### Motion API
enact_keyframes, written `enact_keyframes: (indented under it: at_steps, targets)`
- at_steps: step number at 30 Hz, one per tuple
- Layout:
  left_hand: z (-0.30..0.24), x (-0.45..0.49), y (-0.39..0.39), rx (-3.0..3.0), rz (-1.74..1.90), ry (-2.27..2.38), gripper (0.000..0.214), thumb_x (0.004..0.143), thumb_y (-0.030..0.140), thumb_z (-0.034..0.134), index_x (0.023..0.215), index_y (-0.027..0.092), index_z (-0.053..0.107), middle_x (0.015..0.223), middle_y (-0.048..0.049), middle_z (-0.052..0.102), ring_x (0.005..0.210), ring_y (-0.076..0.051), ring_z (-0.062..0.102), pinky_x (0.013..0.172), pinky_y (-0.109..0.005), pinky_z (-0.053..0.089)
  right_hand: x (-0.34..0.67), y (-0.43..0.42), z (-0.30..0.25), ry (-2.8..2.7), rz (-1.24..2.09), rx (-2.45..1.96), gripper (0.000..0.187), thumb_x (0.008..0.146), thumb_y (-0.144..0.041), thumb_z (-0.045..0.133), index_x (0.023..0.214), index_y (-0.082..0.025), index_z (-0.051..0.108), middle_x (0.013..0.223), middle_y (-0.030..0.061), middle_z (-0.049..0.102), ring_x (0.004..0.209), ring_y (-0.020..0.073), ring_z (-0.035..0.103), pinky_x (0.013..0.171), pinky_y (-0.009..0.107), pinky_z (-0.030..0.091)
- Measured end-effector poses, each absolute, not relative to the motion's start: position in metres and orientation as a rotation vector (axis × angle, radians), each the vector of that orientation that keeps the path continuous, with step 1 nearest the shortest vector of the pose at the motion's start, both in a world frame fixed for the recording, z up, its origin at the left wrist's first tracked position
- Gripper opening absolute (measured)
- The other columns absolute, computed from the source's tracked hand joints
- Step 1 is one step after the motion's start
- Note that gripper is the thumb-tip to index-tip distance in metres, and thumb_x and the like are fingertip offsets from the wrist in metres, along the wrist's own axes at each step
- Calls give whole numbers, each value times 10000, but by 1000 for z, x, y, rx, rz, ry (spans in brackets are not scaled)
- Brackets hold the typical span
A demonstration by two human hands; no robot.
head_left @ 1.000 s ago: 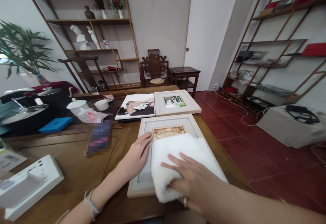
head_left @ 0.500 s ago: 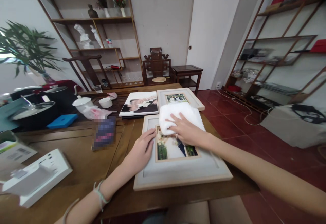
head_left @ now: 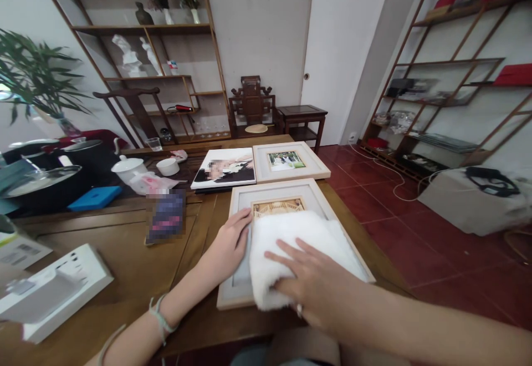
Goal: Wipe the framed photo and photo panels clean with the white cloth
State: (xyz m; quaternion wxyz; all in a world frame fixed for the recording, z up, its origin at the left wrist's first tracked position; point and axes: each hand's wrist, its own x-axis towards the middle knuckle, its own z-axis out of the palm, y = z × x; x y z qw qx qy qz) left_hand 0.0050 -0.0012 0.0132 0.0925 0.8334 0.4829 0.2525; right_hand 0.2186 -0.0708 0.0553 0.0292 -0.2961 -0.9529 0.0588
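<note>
One unclenched left hand [head_left: 228, 245] is resting on the left side of a framed picture [head_left: 278, 206]; the right hand [head_left: 310, 277] is grasping a white towel [head_left: 291, 227] over it.

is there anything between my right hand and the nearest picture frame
Yes, the folded white towel: it lies under your right hand, covering much of the nearest picture frame. Nothing visible separates your left hand from the frame's left side.
</note>
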Motion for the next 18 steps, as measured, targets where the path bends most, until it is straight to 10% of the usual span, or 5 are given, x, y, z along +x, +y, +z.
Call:
enact_keyframes:
  at_steps: [12,18]
  targets:
    - [14,4,-1,2472,782,1395,388,886,196,346,1183,97,576,1311,-147,528,1229,-250,477,1045,-435,373,219,45,42,-2817,-201,-1047,414,768,-42,492,1170,-108,570,1432,162,350,1348,365,171,1022,634,157]
    - [13,4,0,2467,781,1390,412,882,192,343,1218,74,551,1317,-156,520,1235,-249,471,1051,-423,369,218,-8,62,-2929,89,-869,333,806,-74,464,1110,-116,594,1278,180,525,1283,327,333,999,573,270]
